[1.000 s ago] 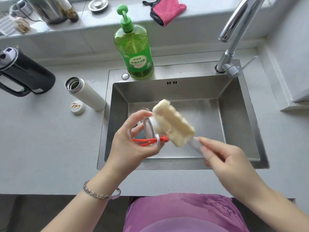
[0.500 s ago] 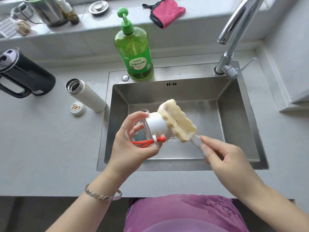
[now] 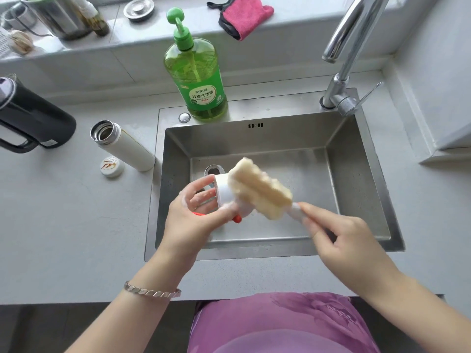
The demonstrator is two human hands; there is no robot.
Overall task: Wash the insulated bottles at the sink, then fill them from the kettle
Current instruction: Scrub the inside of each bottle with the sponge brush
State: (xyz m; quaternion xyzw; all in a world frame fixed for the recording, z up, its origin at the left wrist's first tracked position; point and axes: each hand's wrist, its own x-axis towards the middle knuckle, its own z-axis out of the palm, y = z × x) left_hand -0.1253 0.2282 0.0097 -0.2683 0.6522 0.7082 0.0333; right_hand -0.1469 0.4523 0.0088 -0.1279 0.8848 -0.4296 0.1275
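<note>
Over the steel sink (image 3: 364, 200) my left hand (image 3: 188, 222) holds a small white bottle lid (image 3: 224, 191) with an orange strap (image 3: 237, 219). My right hand (image 3: 341, 240) grips the white handle of a sponge brush (image 3: 260, 189), whose cream sponge head presses against the lid's outer side. A white insulated bottle (image 3: 122, 145) stands uncapped on the counter left of the sink, its white cap (image 3: 111, 166) lying in front of it. The black kettle (image 3: 33, 118) sits at the far left edge.
A green dish soap pump bottle (image 3: 197, 77) stands at the sink's back rim. The chrome faucet (image 3: 344, 54) rises at the back right. On the ledge behind lie a pink cloth (image 3: 244, 14), a metal strainer (image 3: 139, 8) and steel containers (image 3: 56, 19).
My left hand has turned the lid, so its open side now faces away and the white outside shows. The sponge head has shifted against it; the orange strap is mostly hidden.
</note>
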